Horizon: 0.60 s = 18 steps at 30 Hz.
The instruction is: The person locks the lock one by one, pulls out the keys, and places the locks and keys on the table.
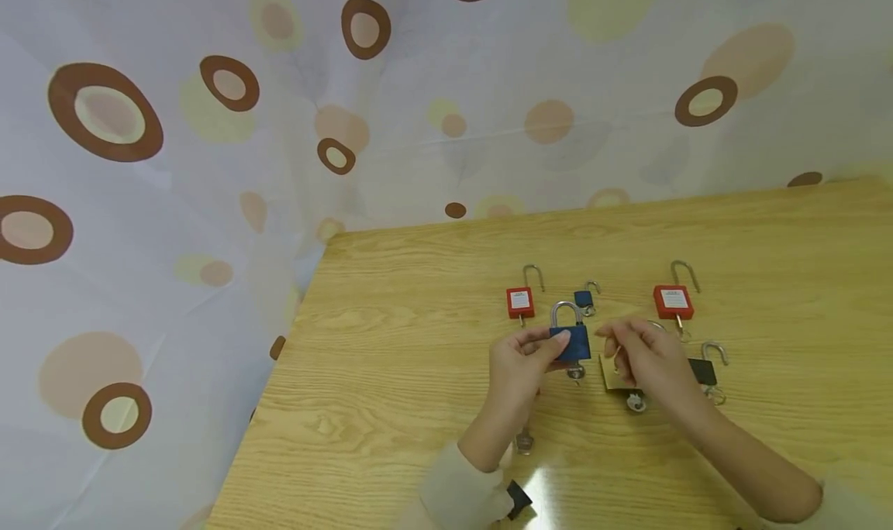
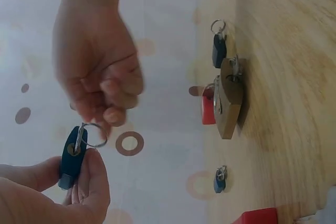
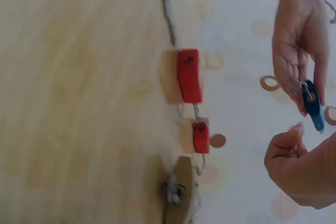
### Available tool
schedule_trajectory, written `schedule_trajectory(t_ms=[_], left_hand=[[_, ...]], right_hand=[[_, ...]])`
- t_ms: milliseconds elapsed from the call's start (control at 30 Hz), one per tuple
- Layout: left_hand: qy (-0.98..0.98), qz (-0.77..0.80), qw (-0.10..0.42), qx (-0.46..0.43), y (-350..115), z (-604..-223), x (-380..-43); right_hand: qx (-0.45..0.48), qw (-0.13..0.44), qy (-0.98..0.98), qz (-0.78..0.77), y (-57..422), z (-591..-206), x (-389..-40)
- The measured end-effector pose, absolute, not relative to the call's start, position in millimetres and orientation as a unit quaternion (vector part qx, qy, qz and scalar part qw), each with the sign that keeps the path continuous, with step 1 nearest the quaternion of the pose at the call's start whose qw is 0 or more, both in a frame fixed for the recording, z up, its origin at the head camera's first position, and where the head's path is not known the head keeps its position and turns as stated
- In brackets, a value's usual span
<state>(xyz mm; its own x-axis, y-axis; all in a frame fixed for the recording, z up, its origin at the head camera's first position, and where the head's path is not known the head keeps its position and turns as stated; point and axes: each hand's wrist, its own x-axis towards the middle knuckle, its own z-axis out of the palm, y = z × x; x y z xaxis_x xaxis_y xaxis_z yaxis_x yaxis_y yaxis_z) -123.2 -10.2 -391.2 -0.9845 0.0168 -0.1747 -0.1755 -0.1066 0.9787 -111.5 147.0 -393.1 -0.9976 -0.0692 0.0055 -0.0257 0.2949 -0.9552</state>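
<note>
In the head view my left hand (image 1: 519,359) pinches a blue padlock (image 1: 574,344) between thumb and fingers, its shackle pointing up. A key with a ring (image 2: 86,137) sits in the keyhole at its bottom, plain in the left wrist view. My right hand (image 1: 652,356) hovers just right of the padlock, fingers curled in. In the right wrist view this right hand (image 3: 299,156) is apart from the padlock (image 3: 312,106) with nothing in its fingers. Below the right hand lies a brass padlock (image 1: 614,375), partly covered by it, with a key (image 1: 636,400).
Red padlocks (image 1: 519,303) (image 1: 673,303) with raised, open shackles lie farther back on the wooden table (image 1: 363,344). Between them is a small blue padlock (image 1: 583,299). A black padlock (image 1: 702,371) lies to the right. Another key (image 1: 523,442) shows beside the left wrist. A patterned curtain (image 1: 418,88) hangs behind.
</note>
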Motion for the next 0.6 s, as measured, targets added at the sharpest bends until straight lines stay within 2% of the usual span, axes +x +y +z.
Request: schedule_trajectory(t_ms=[100,167,333,600], left_hand=[[0.654,0.749,0.063,-0.082,-10.1,-388.9,-128.0],[0.650,0.752,0.066,-0.089,-9.1,-388.2,-130.6],[0.645,0.753,0.081,-0.103,-4.0,-389.3,-132.5],[0.650,0.746,0.073,-0.121,1.1,-394.8,-131.2]], right_hand=[[0.013,0.099,0.765,-0.636,139.4,-402.9,-100.1],[0.029,0.122,0.743,-0.658,133.1,-407.7,-95.7],[0.082,0.106,0.706,-0.696,123.7,-412.0,-92.6],[0.130,0.084,0.699,-0.698,118.3,-415.6,-91.5]])
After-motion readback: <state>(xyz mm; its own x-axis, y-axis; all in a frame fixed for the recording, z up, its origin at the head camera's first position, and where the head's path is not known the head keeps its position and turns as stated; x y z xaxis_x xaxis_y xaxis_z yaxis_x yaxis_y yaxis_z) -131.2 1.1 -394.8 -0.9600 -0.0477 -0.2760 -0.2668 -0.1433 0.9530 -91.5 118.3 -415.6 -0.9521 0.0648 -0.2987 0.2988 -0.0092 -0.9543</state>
